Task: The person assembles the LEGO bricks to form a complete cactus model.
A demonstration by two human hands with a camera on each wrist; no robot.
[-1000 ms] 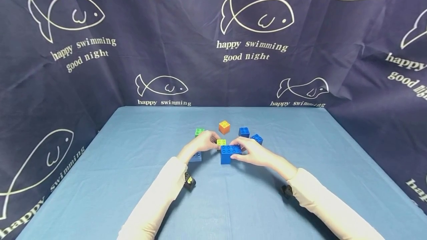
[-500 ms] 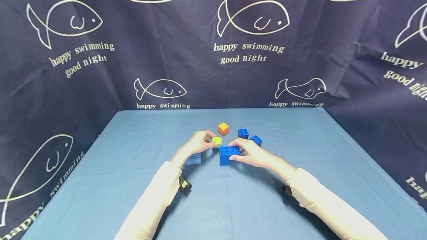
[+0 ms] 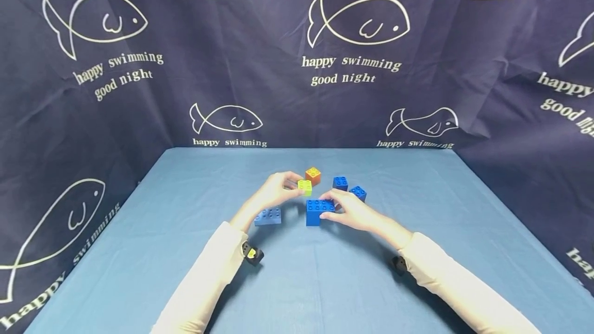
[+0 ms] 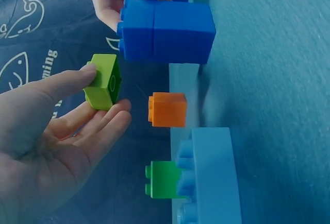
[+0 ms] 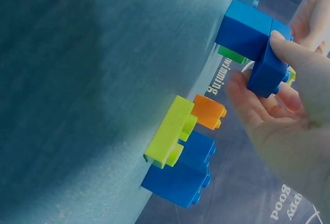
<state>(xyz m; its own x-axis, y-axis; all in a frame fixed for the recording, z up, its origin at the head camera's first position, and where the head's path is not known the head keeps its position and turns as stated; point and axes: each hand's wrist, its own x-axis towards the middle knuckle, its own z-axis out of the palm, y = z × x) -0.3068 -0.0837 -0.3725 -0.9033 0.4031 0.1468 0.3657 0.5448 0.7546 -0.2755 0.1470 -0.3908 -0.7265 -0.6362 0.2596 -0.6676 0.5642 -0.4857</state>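
Our left hand [image 3: 274, 193] pinches the lime brick [image 3: 304, 187] just above the table [image 3: 325, 282], while our right hand [image 3: 355, 213] grips the big blue block [image 3: 316, 212] mid-table.

Orange brick [image 3: 313, 174], light-blue plate [image 3: 268, 216], fish-print cloth [image 3: 352, 50].

Blue-clothed table [image 3: 325, 282] under perhaps seven scattered bricks [image 3: 340, 183]

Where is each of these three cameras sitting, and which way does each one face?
Head: worn on the head, looking forward and down at the table; both sleeved arms show.
Left wrist: looks along the left hand, which pinches a lime brick.
Right wrist: looks along the right hand, gripping the big blue block.
All three views share that blue block.
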